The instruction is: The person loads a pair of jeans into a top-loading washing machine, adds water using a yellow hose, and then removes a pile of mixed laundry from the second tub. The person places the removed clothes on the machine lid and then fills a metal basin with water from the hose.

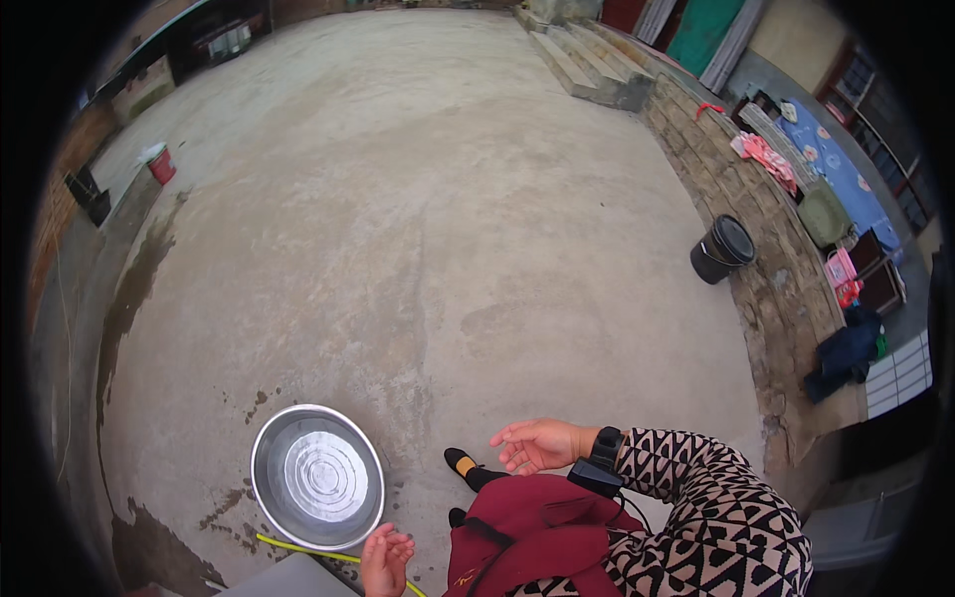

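My right hand (539, 445) hangs in front of the dark red apron (537, 522), palm partly up, fingers apart and holding nothing. On that wrist sits a black strap with a small dark device (597, 472). My left hand (386, 561) shows at the bottom edge, fingers loosely curled with nothing in them. It appears just beside the rim of a round metal basin (326, 477) on the concrete ground; I cannot tell whether they touch. Light glints off the basin's ringed bottom. A yellow-green hose (291, 543) runs past the basin's near side and behind my left hand.
A lidded black bucket (722, 249) stands by the stone ledge (753, 298) at right. Pink clothing (767, 160), a green tub (824, 213) and dark clothing (847, 354) lie on the ledge. Concrete steps (589, 63) rise beyond. At left are a red bucket (160, 164) and wet ground (138, 291).
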The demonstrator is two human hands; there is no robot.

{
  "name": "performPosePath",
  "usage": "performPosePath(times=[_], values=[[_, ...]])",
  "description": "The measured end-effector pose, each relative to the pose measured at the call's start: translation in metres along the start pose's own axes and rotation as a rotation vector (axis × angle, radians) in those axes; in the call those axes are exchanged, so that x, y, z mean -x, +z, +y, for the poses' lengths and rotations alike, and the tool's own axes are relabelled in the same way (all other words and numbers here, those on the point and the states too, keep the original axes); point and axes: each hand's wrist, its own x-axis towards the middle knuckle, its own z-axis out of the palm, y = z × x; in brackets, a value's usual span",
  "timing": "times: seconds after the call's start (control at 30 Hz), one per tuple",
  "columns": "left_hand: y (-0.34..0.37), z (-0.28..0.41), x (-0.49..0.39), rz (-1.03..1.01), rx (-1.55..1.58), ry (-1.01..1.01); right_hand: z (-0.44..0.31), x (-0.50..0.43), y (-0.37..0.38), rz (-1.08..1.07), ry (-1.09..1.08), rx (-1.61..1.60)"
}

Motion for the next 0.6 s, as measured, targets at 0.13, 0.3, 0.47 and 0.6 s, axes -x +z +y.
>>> performPosePath(times=[0.13,0.3,0.47,0.6], values=[[0.026,0.082,-0.152,-0.247,-0.189,-0.018,-0.03,0.012,-0.031,0.394,-0.318,-0.23],[0.136,0.123,-0.29,-0.525,-0.387,-0.104,-0.038,0.047,-0.062,0.547,-0.755,-0.387],[0.277,0.113,-0.365,-0.886,-0.528,-0.308,-0.029,0.081,-0.079,0.695,-1.065,-0.599],[0.395,0.101,-0.392,-1.098,-0.625,-0.462,-0.032,0.104,-0.079,0.703,-1.284,-0.78]])
